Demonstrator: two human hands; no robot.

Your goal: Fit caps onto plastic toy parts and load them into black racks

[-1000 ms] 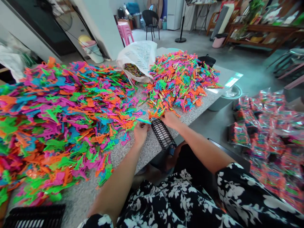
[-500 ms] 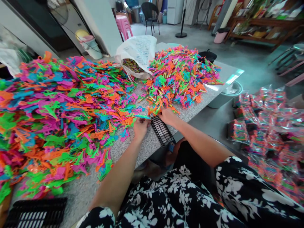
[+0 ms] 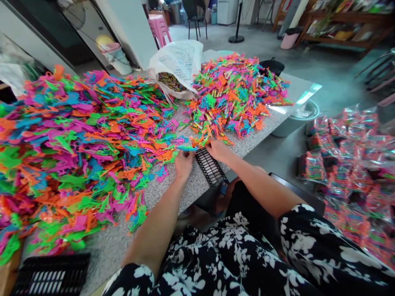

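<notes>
My left hand (image 3: 184, 163) is closed on a thin blue plastic piece (image 3: 187, 148) at the near edge of the piles. My right hand (image 3: 218, 149) is just beside it, fingers pinched by orange and yellow pieces (image 3: 201, 142); what they grip is too small to make out. Beneath and between the hands lies a black slatted rack (image 3: 211, 167) on the speckled tabletop (image 3: 193, 187). A large heap of bright plastic pieces (image 3: 101, 135) spreads to the left. Beyond my right hand rises a second heap (image 3: 231, 94), with small patterned tubes among its pieces.
A white sack (image 3: 182, 57) lies open between the heaps, small tubes inside. Another black rack (image 3: 51, 275) is at the lower left. Filled clear bags (image 3: 345, 164) cover the floor at right, near a lined bin (image 3: 293, 123). Pink stools (image 3: 159, 29) stand behind.
The blue piece in my left hand has tilted slightly and sits a little closer to the orange pieces by my right hand. The view has shifted slightly; my right hand stays almost in place.
</notes>
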